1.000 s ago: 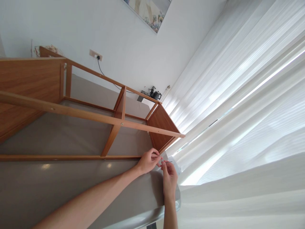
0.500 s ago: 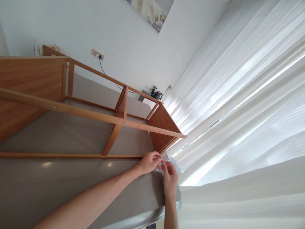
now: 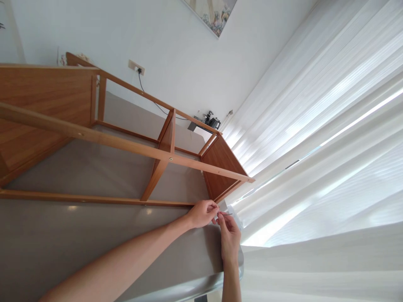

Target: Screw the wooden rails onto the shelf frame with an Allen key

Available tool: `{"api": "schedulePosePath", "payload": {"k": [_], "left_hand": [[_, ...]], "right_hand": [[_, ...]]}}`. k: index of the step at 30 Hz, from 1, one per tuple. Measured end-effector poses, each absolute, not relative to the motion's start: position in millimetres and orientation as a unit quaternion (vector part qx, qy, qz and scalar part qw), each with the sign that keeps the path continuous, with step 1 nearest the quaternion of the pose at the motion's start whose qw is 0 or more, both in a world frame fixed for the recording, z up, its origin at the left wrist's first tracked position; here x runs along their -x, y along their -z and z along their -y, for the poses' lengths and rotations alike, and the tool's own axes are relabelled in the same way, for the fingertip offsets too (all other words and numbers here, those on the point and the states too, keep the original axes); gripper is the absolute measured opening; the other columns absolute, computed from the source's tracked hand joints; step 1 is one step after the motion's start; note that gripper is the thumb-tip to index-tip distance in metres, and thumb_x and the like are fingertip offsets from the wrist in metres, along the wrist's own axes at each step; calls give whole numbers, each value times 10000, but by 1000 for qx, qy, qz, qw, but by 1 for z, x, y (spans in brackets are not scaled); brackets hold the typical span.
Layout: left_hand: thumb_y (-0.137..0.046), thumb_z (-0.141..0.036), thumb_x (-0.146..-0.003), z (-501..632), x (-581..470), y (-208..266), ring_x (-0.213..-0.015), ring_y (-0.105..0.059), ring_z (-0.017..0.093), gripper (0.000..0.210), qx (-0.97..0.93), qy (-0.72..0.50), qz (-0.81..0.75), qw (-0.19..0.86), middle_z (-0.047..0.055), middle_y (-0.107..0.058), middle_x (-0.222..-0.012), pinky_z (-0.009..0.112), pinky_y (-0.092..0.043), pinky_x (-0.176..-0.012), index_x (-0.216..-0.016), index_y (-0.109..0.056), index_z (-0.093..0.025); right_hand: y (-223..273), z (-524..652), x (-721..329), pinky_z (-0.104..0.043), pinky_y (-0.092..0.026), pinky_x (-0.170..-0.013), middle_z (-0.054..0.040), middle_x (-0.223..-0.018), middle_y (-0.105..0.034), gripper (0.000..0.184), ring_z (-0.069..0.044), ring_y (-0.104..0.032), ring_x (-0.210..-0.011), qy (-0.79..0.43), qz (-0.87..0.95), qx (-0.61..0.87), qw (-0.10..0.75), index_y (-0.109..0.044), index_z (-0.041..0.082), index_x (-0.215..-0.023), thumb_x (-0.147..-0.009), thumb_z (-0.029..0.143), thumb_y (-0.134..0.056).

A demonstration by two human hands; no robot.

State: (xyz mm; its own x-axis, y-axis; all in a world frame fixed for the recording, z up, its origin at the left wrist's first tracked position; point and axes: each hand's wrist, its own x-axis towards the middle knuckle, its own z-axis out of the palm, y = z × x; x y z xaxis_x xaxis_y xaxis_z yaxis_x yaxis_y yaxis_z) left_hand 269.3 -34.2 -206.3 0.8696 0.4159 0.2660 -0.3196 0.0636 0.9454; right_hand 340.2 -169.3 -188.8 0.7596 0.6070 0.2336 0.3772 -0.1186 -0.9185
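Note:
A wooden rack frame (image 3: 126,144) with slatted rails and solid end panels lies on a grey tabletop (image 3: 176,260). At the near right corner of its lower rail, my left hand (image 3: 203,213) is closed, thumb and fingertips pinched together. What it pinches, if anything, is too small to make out. Right beside it, my right hand (image 3: 229,238) is closed on a thin metal Allen key (image 3: 227,214), whose shaft sticks out to the right past the fingers. The fingertips of both hands almost meet. A bolt head (image 3: 171,159) shows in the upper front rail.
White curtains (image 3: 315,176) hang close along the right side. Behind the frame are a black kettle (image 3: 215,123) and a wall socket (image 3: 136,67) with a black cable. The table's rounded glassy edge (image 3: 201,289) runs below my right forearm. A picture (image 3: 217,19) hangs on the wall.
The view has shifted slightly, so the frame and both hands sit a little further right. Both hands keep the same pinched pose at the corner.

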Motion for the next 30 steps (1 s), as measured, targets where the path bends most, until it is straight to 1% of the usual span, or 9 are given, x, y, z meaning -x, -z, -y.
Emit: {"api": "schedulePosePath", "payload": {"k": [4, 7, 11, 14, 18, 22, 26, 30], "left_hand": [[-529, -470, -897, 35, -269, 205, -636, -679, 162, 315, -634, -252, -30, 731, 106, -750, -880, 283, -534, -630, -883, -560, -156], [-549, -460, -887, 35, -270, 205, -640, -682, 163, 308, -637, -261, -35, 725, 102, -751, -858, 280, -535, -637, -892, -570, -153], [-568, -469, -872, 35, -272, 206, -632, -696, 174, 336, -648, -265, -60, 712, 110, -749, -854, 256, -510, -580, -899, -604, -136], [-544, -462, -884, 35, -270, 205, -623, -699, 176, 346, -667, -264, -77, 692, 105, -750, -854, 240, -488, -552, -893, -641, -130], [-469, -411, -924, 36, -262, 200, -655, -704, 183, 348, -712, -269, -95, 642, 75, -752, -844, 255, -497, -614, -871, -694, -151], [-470, -289, -897, 38, -254, 193, -703, -699, 194, 285, -763, -270, -100, 579, 57, -758, -867, 258, -489, -655, -912, -733, -182], [-461, -214, -870, 38, -251, 190, -738, -693, 200, 308, -802, -268, -103, 524, 45, -761, -901, 264, -484, -697, -981, -749, -214], [-463, -231, -891, 38, -252, 191, -768, -691, 208, 308, -828, -265, -115, 480, 56, -759, -910, 275, -493, -734, -1015, -745, -216]], "right_hand": [[189, 169, -342, -338, -482, -890, -70, -1010, -733, 339, -231, -650, -968, -125, 318, 751, 565, -711, 190, -1046, -835, 452, -673], [190, 169, -344, -340, -484, -905, -73, -1048, -734, 354, -234, -654, -988, -113, 310, 757, 564, -718, 193, -1060, -828, 456, -677], [190, 169, -343, -354, -478, -932, -80, -1090, -731, 373, -252, -649, -1040, -82, 298, 768, 561, -731, 192, -1058, -816, 470, -679], [189, 169, -342, -372, -468, -955, -91, -1133, -720, 380, -269, -634, -1089, -68, 297, 776, 553, -737, 184, -1049, -816, 478, -674], [189, 168, -341, -361, -481, -901, -80, -1034, -749, 379, -262, -668, -996, -56, 285, 800, 524, -741, 187, -1034, -813, 488, -674], [188, 166, -343, -343, -504, -808, -80, -942, -760, 410, -253, -692, -885, -57, 276, 804, 524, -735, 172, -1036, -805, 506, -676], [188, 164, -346, -338, -512, -822, -81, -989, -755, 437, -249, -690, -925, -63, 288, 798, 526, -717, 178, -1086, -821, 519, -653], [187, 162, -351, -345, -506, -822, -95, -1006, -752, 428, -256, -682, -928, -57, 301, 804, 510, -743, 170, -1015, -800, 533, -669]]}}
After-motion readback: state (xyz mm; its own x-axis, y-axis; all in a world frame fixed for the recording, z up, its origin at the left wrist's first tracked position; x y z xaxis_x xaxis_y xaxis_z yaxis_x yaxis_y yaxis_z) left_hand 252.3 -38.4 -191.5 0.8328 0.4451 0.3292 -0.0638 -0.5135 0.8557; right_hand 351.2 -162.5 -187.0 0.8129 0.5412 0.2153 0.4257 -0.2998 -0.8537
